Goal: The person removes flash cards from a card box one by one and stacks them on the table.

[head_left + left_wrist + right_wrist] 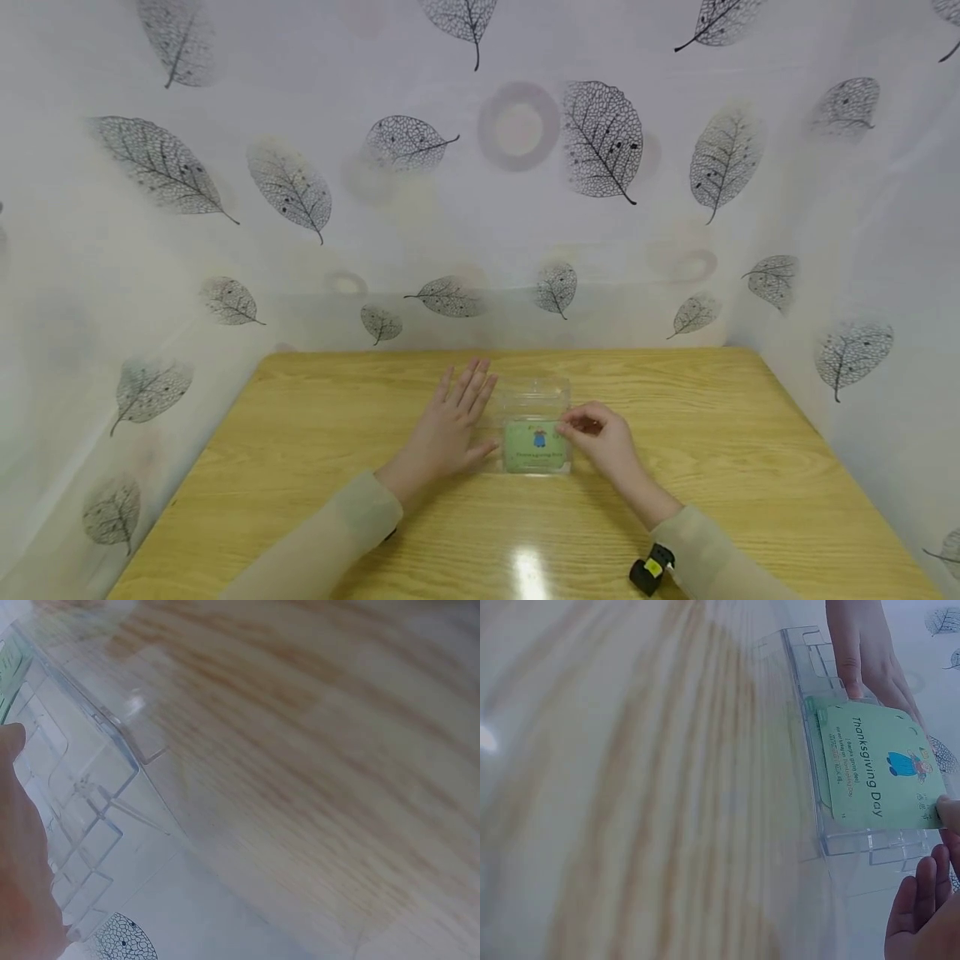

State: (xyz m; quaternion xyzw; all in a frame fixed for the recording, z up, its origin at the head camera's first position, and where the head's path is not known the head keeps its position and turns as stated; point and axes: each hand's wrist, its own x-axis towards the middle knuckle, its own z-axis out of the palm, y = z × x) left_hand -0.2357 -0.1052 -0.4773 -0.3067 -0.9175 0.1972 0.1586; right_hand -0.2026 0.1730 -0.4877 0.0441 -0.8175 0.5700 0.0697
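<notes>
A clear plastic case (535, 398) lies on the table, its near part under a green card (534, 454). In the right wrist view the card (877, 769) reads "Thanksgiving Day" and bears a small figure in blue; more green shows beneath it. My right hand (606, 437) pinches the card's right edge between thumb and finger, and the card looks tilted up there. On the case's left, my left hand (448, 429) lies with fingers stretched forward and thumb reaching to the case's side. The left wrist view shows only part of that hand (26, 862) beside the stepped clear plastic (97, 802).
The wood-grained table (337, 400) extends around the case on all sides. White cloth (480, 225) with a grey leaf print hangs behind and at both sides. A black strap device (651, 571) sits at the right wrist.
</notes>
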